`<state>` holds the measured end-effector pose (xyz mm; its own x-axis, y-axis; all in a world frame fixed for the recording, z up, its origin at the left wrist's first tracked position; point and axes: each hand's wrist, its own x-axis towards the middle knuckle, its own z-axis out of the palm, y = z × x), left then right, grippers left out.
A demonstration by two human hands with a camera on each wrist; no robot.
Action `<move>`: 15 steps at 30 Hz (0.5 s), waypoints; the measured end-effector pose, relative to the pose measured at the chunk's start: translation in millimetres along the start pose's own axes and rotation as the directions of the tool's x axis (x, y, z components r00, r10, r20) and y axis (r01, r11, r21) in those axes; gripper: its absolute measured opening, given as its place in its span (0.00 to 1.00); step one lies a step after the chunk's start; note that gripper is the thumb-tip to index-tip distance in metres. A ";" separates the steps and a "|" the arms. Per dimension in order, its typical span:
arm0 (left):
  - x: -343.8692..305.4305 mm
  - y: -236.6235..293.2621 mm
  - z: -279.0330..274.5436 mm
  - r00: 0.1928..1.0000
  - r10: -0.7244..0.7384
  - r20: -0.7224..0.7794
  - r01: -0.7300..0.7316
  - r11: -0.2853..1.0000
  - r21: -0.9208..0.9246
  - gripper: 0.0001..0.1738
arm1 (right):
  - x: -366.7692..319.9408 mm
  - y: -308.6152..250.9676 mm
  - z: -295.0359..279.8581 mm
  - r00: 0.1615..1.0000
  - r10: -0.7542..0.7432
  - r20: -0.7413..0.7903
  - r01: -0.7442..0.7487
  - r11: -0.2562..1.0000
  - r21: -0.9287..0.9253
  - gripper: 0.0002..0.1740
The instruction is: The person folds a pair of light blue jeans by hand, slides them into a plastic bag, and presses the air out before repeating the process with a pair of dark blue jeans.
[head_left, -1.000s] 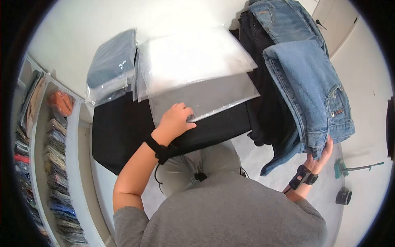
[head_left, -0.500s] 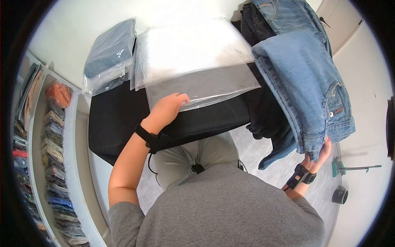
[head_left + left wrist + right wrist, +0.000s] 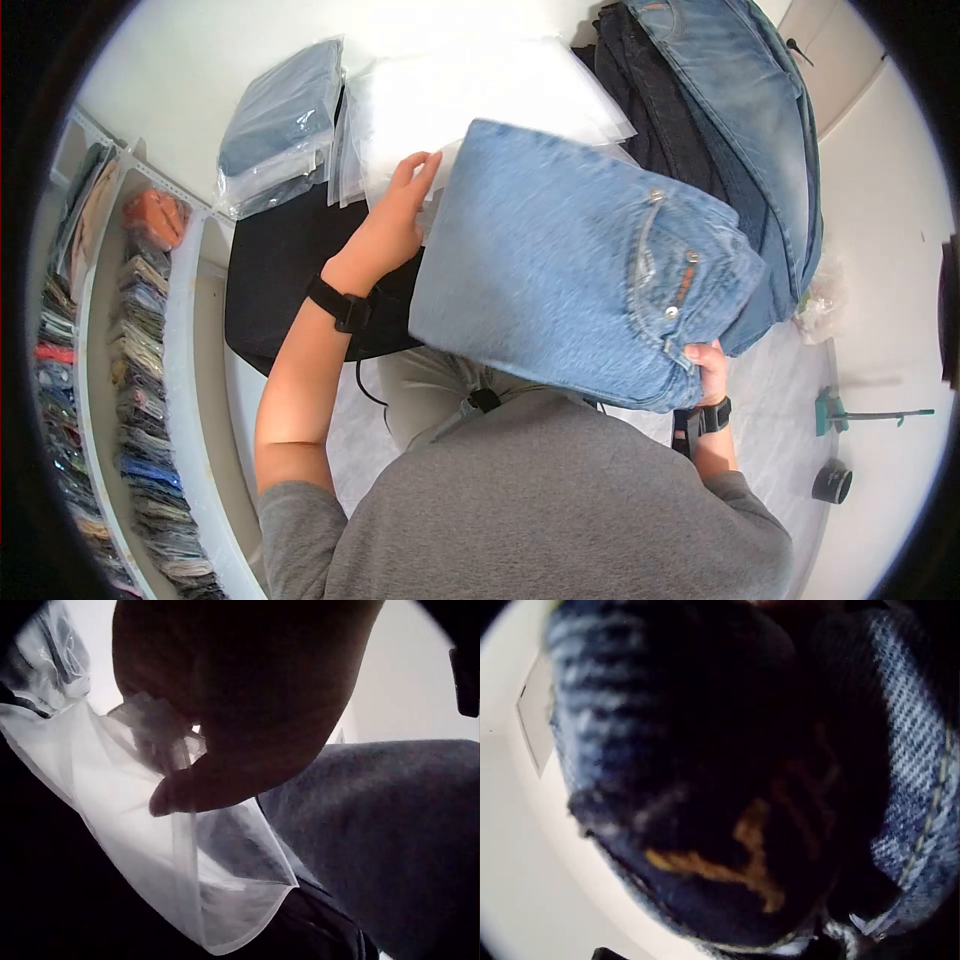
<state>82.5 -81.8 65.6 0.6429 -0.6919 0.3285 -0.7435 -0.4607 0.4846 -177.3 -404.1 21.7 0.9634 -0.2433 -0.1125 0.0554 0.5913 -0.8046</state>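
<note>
The left hand (image 3: 392, 218) pinched the edge of the clear plastic bag (image 3: 217, 900) on the black table (image 3: 280, 290). Just right of it, the folded jeans (image 3: 560, 270) were held above the table's near edge, long axis running left to right, folded end pointing at the bag, waistband end gripped by the right hand (image 3: 708, 368).

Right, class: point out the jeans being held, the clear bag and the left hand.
jeans (image 3: 560, 250): head view, middle of the folded denim.
bag (image 3: 142, 840): left wrist view, its clear front sheet.
left hand (image 3: 388, 228): head view, back of the hand.
</note>
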 end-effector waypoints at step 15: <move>-23.4 16.9 4.0 0.990 0.140 -0.015 -0.135 0.973 0.187 0.43 | 46.0 42.0 -24.6 0.973 0.226 0.047 -0.230 0.968 0.102 0.31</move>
<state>54.2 -75.6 62.9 0.5351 -0.7410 0.4057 -0.8446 -0.4588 0.2759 -137.1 -409.4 -31.6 0.9621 -0.0673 -0.2642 -0.1409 0.7069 -0.6932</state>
